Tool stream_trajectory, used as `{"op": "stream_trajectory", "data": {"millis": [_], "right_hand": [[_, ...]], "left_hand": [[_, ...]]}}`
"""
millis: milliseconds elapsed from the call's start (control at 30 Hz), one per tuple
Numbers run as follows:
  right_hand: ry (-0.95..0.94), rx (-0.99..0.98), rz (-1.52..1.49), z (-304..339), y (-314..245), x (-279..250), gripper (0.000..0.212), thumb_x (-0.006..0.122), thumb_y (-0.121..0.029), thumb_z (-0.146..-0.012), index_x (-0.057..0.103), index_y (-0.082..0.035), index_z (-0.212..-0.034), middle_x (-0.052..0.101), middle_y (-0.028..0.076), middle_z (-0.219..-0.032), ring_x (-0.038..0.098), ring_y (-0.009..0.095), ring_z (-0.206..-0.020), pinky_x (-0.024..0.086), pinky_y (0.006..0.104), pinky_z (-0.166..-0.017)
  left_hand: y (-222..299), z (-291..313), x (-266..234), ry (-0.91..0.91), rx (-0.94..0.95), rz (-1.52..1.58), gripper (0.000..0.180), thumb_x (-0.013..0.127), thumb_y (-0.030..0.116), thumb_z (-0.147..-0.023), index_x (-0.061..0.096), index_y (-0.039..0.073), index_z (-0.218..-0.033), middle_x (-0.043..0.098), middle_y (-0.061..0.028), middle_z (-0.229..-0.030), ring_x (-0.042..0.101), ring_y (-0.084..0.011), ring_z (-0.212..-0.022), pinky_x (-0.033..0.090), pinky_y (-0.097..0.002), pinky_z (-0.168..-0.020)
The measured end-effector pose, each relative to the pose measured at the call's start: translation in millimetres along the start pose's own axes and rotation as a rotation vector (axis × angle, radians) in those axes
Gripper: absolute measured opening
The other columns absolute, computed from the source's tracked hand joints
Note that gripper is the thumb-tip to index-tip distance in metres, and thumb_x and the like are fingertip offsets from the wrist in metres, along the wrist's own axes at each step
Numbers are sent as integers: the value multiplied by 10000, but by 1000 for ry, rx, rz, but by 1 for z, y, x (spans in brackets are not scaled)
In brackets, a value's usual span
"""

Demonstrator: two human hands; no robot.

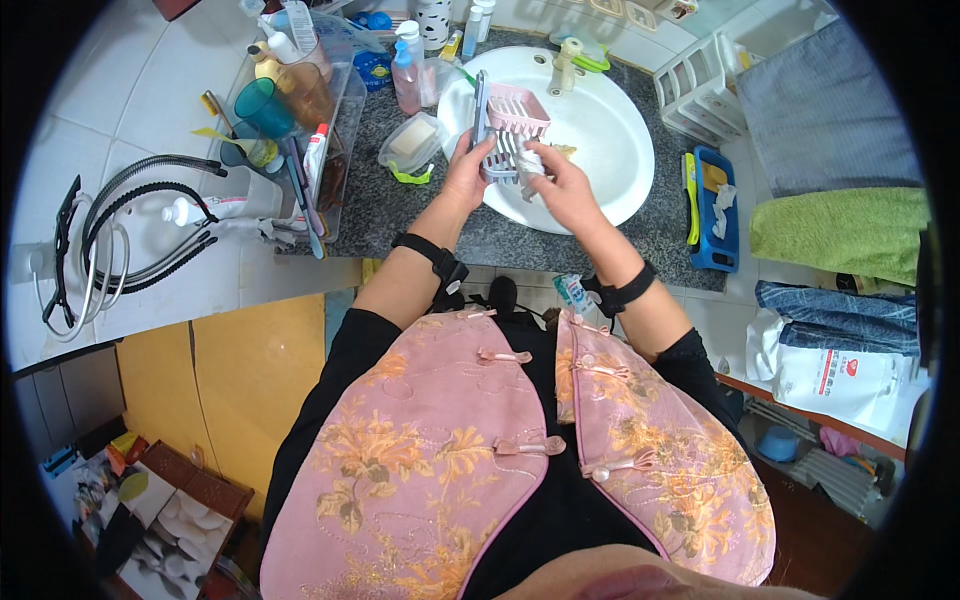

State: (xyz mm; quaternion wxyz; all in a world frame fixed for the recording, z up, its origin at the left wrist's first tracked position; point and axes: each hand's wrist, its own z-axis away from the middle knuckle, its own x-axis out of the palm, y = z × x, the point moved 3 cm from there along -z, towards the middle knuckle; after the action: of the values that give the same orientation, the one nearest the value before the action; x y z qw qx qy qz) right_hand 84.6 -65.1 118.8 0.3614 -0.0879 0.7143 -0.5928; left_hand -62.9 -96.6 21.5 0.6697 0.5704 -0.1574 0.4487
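Note:
My left hand [466,172] is closed on the side of a grey-blue slotted soap rack [499,160], held tilted over the near left part of the white sink [632,130]. Just beyond its slots shows a pink slotted soap basket [517,108]; whether the two are joined, I cannot tell. In the fingers of my right hand [566,184] is a crumpled whitish tissue [528,160], pressed against the rack's right end. A small yellowish scrap [566,150] shows beside those fingers, against the basin.
A beige faucet [566,62] stands at the sink's back. On the dark counter, left, are a clear soap box [412,142], a pink pump bottle [406,82] and a clear bin [345,130] of toiletries. A blue tray [714,210] and green towel [840,235] lie right.

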Motion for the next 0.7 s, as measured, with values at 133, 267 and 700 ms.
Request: {"op": "stream_trajectory", "data": {"millis": [133,267,700], "right_hand": [[133,-439,632,9,-21,4,359,629,-94,-757,625,-113,-1115,637,90,-813,591,253,-769,422,356,-735],[100,-333,577,-3,-16,5,278,659,-141,-738,659,-121,-1015,624,50,-756,572,255,-738,399,370,-716],[138,54,597,-34,43,30,305,590,-235,-805,609,-70,-1060,633,183,-999,602,375,-922,478,467,-793]], "left_hand": [[0,4,-3,14,25,-28,497,614,254,-899,410,108,-1328,559,-49,-1159,573,-178,-1028,491,-367,-837],[-2,2,-5,-79,81,-110,483,627,204,-892,417,65,-1305,563,-64,-1160,573,-166,-1023,492,-327,-829],[-13,16,15,-123,3,-153,564,671,193,-863,408,43,-1339,559,-64,-1194,528,-168,-1096,427,-310,-916]]}}
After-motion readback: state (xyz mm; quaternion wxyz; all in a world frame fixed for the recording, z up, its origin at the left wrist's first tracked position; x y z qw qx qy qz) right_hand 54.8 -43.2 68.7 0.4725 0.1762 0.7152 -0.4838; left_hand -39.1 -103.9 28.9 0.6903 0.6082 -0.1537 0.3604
